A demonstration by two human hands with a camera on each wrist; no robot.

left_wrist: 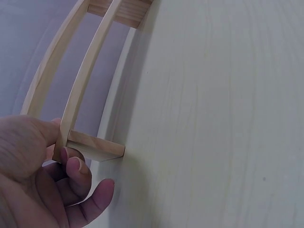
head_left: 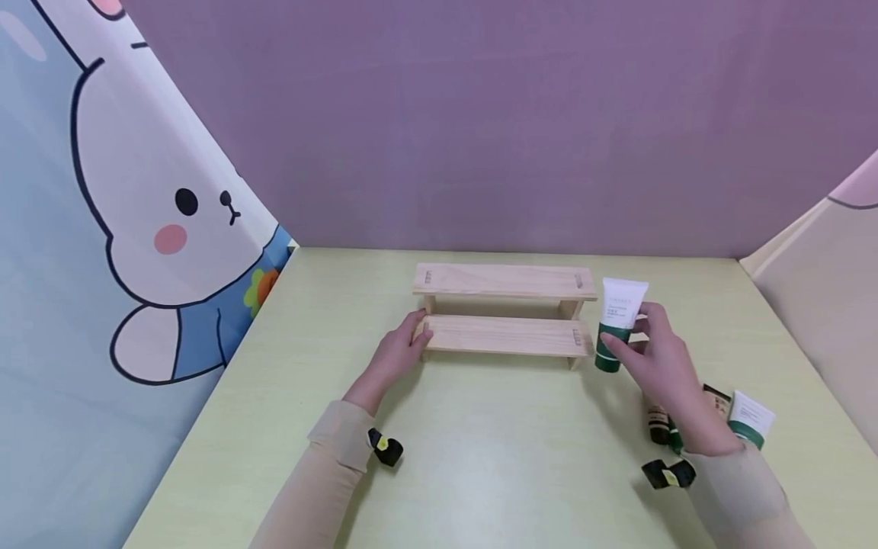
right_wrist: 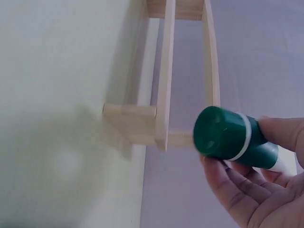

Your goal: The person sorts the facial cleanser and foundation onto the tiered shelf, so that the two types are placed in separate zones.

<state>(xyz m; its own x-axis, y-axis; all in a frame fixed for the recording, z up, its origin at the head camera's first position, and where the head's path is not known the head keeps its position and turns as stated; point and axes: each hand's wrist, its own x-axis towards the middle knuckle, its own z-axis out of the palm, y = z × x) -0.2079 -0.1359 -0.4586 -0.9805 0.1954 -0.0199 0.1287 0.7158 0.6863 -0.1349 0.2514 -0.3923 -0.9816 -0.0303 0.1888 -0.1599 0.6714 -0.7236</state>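
A two-tier wooden shelf [head_left: 504,335] stands near the back of the table. My left hand [head_left: 398,352] pinches the left end of its lower board; in the left wrist view the thumb and fingers [left_wrist: 78,173] close around that board end. Just right of the shelf, my right hand [head_left: 655,358] holds a white-and-green squeeze tube [head_left: 620,309] upright, cap down, above the table. The right wrist view shows the green cap [right_wrist: 213,133] of this tube between thumb and fingers, close to the shelf's end [right_wrist: 130,121].
Behind my right wrist lie more tubes: a white-and-green tube [head_left: 751,418], a brown tube [head_left: 716,399] and a dark-capped tube [head_left: 658,424], partly hidden by the forearm. A purple cloth [head_left: 480,152] hangs behind the table [head_left: 494,457]; a rabbit-print cloth [head_left: 171,252] hangs at left.
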